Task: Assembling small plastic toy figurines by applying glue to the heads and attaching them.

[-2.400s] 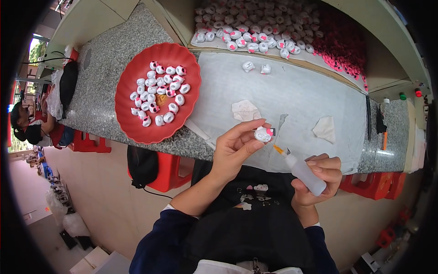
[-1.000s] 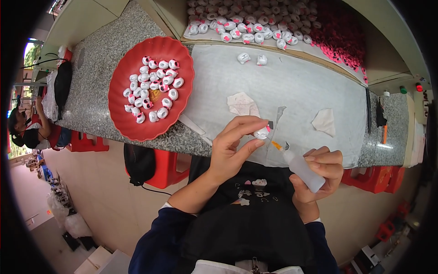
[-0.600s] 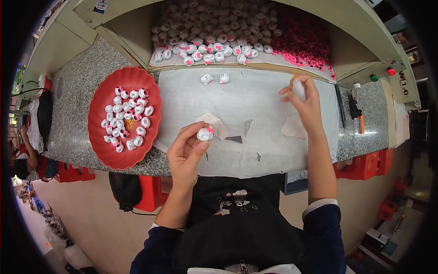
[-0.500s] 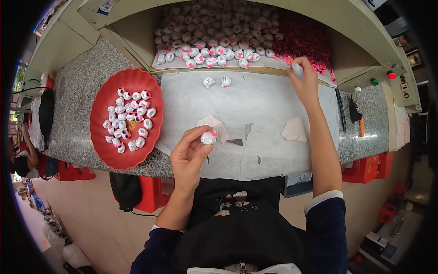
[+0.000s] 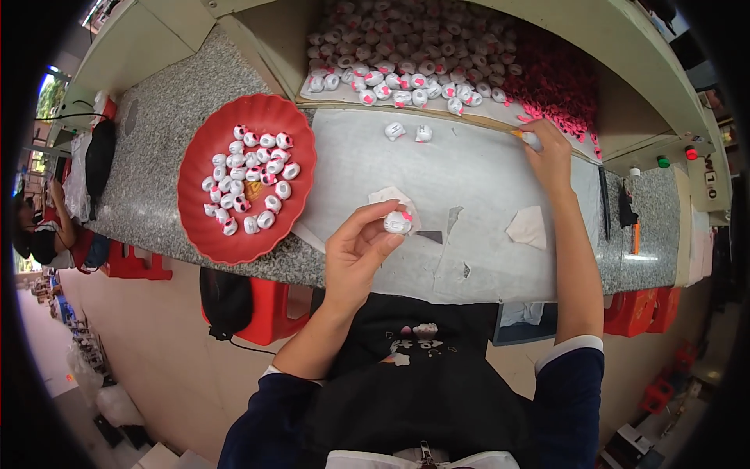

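Note:
My left hand (image 5: 353, 262) pinches a small white cat-shaped head (image 5: 398, 223) with a pink bow on it, above the paper-covered worktop (image 5: 492, 180). In my right hand (image 5: 551, 160) is a small white squeeze bottle (image 5: 533, 141), its yellow-orange tip pointing left. That hand is just in front of the shelf edge, close to a heap of small pink pieces (image 5: 558, 94). Two loose white heads (image 5: 395, 131) lie on the paper, apart from both hands. Beneath my left fingertips lies a crumpled white tissue (image 5: 388, 195).
On the left stands a red scalloped bowl (image 5: 195, 199) with several white heads. A shelf compartment at the back holds a large pile of white heads (image 5: 406, 55). Another tissue (image 5: 528, 227) lies right of centre. An orange-handled tool (image 5: 636, 237) is at the far right. Another person (image 5: 51, 227) sits far left.
The whole view has shifted, moving the scene rightward. My right hand has drawn the bottle back slightly from the pink pieces, and its tip has swung leftward. My left hand keeps its hold.

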Available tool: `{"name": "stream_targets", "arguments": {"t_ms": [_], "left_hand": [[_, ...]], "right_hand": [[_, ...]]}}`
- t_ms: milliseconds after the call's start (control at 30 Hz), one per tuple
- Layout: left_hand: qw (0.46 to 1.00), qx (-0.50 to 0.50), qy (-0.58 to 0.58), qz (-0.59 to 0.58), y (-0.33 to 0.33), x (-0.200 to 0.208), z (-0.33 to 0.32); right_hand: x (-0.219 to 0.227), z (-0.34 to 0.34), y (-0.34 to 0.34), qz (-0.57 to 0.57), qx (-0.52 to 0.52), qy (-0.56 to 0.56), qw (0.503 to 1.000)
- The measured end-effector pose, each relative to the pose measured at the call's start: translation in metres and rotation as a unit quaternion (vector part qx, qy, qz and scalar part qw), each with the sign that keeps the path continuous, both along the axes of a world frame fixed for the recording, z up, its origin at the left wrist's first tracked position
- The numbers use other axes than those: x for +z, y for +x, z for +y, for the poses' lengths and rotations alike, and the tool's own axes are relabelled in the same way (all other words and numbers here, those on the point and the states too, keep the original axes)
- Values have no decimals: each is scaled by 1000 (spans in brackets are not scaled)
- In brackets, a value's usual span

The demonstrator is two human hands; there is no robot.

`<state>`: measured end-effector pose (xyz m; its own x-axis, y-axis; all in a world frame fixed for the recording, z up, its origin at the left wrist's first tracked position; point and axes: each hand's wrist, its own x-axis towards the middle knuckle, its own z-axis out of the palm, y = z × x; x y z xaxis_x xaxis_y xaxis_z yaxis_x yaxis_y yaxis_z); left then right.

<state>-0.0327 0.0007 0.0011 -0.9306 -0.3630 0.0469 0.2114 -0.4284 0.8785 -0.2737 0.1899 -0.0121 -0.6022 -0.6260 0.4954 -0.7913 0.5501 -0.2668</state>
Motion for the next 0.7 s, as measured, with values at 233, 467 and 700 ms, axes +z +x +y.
{"name": "stream_targets", "arguments": {"t_ms": [233, 467, 700], "left_hand": [[996, 16, -89, 21, 8, -2, 5], [970, 23, -240, 31, 11, 2, 9], [951, 15, -306, 39, 14, 4, 7]], "right_hand": [[50, -23, 140, -483, 44, -376, 789], [29, -47, 188, -660, 93, -462, 586], [23, -52, 190, -640, 72, -450, 618]]}}
